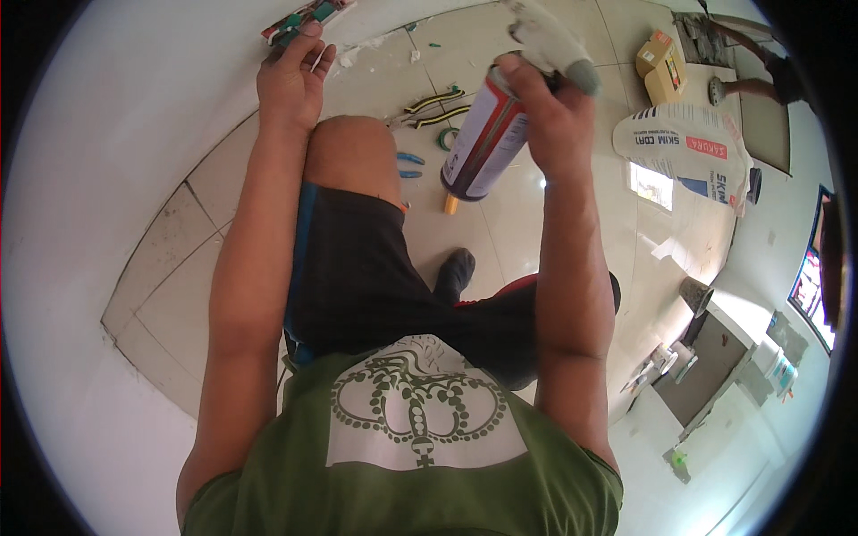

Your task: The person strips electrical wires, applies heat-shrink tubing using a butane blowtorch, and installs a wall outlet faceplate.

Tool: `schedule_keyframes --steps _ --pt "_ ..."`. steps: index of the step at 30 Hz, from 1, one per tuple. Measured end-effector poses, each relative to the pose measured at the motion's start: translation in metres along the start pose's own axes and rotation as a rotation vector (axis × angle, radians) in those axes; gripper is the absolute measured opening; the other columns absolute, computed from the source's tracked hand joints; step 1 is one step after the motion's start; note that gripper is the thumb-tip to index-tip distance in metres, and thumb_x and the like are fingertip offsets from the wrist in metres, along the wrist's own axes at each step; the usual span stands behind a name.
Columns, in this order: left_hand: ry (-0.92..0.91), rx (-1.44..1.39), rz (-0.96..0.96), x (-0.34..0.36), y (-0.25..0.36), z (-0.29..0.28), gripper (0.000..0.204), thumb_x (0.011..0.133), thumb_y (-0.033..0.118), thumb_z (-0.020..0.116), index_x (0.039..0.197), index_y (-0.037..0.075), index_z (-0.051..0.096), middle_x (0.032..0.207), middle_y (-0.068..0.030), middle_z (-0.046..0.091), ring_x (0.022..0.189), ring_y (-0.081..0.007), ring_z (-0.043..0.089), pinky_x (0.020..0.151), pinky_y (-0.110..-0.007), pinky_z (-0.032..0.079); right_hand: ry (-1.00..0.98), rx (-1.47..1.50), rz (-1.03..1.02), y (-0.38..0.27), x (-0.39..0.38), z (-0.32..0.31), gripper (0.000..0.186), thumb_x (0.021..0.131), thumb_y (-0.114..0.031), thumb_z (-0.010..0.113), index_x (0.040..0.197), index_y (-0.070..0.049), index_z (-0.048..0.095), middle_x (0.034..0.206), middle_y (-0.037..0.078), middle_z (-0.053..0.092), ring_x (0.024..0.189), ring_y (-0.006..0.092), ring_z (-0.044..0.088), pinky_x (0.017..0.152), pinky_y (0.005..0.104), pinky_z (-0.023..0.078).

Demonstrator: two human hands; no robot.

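The right hand [561, 121] has its fingers wrapped round the can [487, 138], tilted beneath them — it could slip if that grip loosens — while the left hand [295, 80] half-curls its fingers by the green piece [291, 25], hold unclear.

On the tiled floor [509, 234], a white printed sack [657, 134] is seen near a yellow box [663, 75] — and a grey bucket [693, 297] is placed well apart from both.
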State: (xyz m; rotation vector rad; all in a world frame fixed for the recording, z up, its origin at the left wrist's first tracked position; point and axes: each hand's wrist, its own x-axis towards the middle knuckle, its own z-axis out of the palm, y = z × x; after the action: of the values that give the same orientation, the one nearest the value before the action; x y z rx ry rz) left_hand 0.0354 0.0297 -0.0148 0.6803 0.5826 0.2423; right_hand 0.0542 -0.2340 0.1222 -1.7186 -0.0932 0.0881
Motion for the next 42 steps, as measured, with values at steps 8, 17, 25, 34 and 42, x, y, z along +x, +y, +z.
schedule_keyframes --steps 8,17,25,34,42 --pt "0.027 -0.002 0.024 -0.008 -0.002 0.004 0.021 0.085 0.003 0.075 0.104 0.003 0.066 0.095 -0.0042 0.069 0.086 -0.0144 0.062 0.092 -0.038 0.054 -0.36 -0.341 0.105 -0.03 0.011 0.044 0.036 0.081 -0.034 0.072 0.093 -0.001 0.071 0.078 0.011 0.071 0.071 0.0221 0.066 0.071 0.0349 0.052" --pt "0.05 -0.053 0.033 -0.002 -0.005 0.001 0.053 0.076 0.0 0.082 0.119 -0.003 0.051 0.107 -0.0114 0.066 0.096 -0.0216 0.065 0.085 -0.039 0.055 -0.446 -0.56 0.111 -0.037 0.028 0.066 0.041 0.079 -0.039 0.07 0.087 0.001 0.071 0.075 0.013 0.07 0.07 0.0262 0.066 0.07 0.0372 0.052" --pt "0.027 -0.082 0.05 -0.003 -0.007 0.002 0.064 0.076 -0.001 0.083 0.124 -0.008 0.041 0.109 -0.016 0.065 0.097 -0.0232 0.065 0.085 -0.04 0.055 -0.404 -0.573 0.147 -0.039 0.027 0.068 0.042 0.08 -0.039 0.071 0.091 0.001 0.071 0.074 0.014 0.069 0.069 0.0255 0.065 0.069 0.036 0.052" --pt "0.029 -0.067 -0.022 -0.001 -0.005 -0.002 0.057 0.078 0.005 0.081 0.122 -0.005 0.045 0.097 -0.0092 0.066 0.086 -0.0166 0.061 0.08 -0.037 0.054 -0.186 -0.501 0.148 -0.035 0.024 0.034 0.036 0.082 -0.031 0.071 0.096 0.002 0.069 0.077 0.008 0.067 0.072 0.0167 0.062 0.069 0.0326 0.05" --pt "0.063 0.017 0.016 -0.008 -0.004 0.008 0.055 0.078 0.008 0.083 0.12 -0.002 0.049 0.1 -0.0075 0.063 0.085 -0.0151 0.059 0.081 -0.035 0.051 -0.119 -0.299 0.169 -0.028 0.02 0.004 0.041 0.085 -0.026 0.07 0.113 0.003 0.063 0.09 0.007 0.066 0.08 0.0154 0.06 0.071 0.0322 0.049"
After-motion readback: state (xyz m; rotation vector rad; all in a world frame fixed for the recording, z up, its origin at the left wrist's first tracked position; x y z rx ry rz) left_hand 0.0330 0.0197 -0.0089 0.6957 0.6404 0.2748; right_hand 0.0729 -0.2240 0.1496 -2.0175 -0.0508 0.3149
